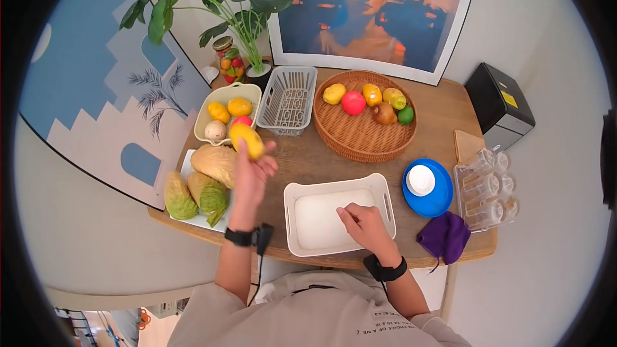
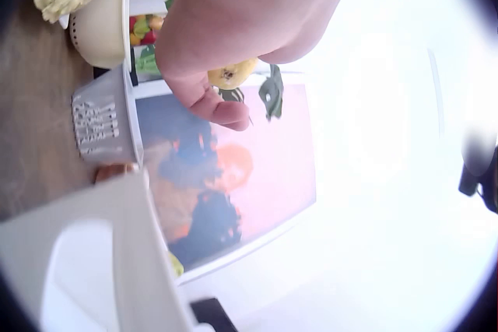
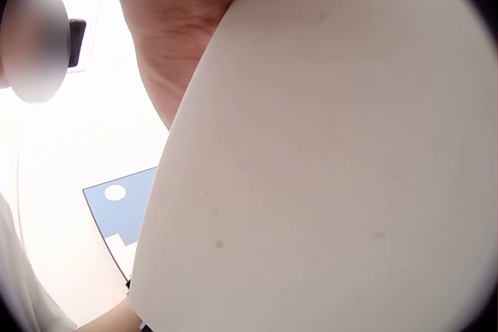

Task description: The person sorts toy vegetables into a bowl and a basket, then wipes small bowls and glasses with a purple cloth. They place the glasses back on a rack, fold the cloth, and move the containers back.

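Note:
My left hand [image 1: 252, 180] grips a yellow oblong fruit [image 1: 247, 140] above the front edge of the cream basket [image 1: 200, 112]. In the left wrist view the left hand [image 2: 226, 36] has its fingers bent round the fruit [image 2: 233, 75], whose end shows beneath them. The basket holds two yellow fruits [image 1: 240, 106], a red one and a pale round one. My right hand [image 1: 367, 226], loosely curled with nothing visible in it, is over the white bin [image 1: 299, 244], whose inside shows no items. A white surface hides its fingers in the right wrist view.
Leafy vegetables [image 1: 212, 199] lie on a white tray at the left. Behind stand a grey basket [image 1: 287, 99] and a round wicker basket [image 1: 353, 144] with several fruits. To the right are a blue plate [image 1: 427, 205] with a white bowl, a purple cloth [image 1: 445, 238] and a rack of glasses [image 1: 482, 186].

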The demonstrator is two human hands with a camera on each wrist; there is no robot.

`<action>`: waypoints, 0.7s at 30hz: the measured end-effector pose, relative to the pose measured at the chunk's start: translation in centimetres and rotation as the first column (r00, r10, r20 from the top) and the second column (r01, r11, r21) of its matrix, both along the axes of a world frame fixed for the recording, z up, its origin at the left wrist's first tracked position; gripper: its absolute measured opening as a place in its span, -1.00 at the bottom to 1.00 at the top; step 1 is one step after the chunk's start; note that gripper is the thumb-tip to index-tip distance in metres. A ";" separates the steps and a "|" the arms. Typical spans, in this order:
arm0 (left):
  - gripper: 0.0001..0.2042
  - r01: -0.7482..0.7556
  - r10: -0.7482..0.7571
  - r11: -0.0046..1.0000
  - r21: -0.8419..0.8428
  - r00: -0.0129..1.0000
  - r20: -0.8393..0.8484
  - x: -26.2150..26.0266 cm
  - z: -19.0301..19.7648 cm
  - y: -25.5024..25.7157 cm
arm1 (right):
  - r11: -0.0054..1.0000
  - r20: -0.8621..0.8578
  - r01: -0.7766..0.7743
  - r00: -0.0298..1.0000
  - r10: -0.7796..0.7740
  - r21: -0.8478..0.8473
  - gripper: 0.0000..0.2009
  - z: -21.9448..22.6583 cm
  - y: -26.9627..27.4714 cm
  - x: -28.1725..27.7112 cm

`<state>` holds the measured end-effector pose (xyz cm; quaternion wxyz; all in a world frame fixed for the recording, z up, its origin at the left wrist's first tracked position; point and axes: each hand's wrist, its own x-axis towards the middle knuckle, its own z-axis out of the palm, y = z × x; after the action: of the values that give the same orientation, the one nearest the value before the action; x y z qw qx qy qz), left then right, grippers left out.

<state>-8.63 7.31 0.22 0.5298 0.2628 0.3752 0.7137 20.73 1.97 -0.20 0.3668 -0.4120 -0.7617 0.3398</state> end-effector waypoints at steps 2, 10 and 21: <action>-0.37 -0.012 0.017 0.998 -0.058 0.997 0.074 -3.8 -0.3 2.4 | 1.000 -0.006 0.000 1.000 0.000 -0.017 -0.71 0.0 0.0 -0.1; -0.41 0.059 -0.050 0.998 -0.009 0.915 0.399 -8.7 -2.9 4.4 | 0.999 0.025 -0.009 1.000 0.009 -0.034 -0.75 0.1 0.0 -0.3; -0.73 0.112 -0.112 0.994 -0.003 0.990 -0.090 0.5 -0.5 -1.3 | 0.992 0.249 -0.065 0.968 0.036 0.106 -0.81 0.5 -0.5 -0.6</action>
<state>-8.15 6.02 -0.31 0.5514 0.3157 0.3827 0.6707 20.13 1.42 0.34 0.2834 -0.4100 -0.8297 0.2515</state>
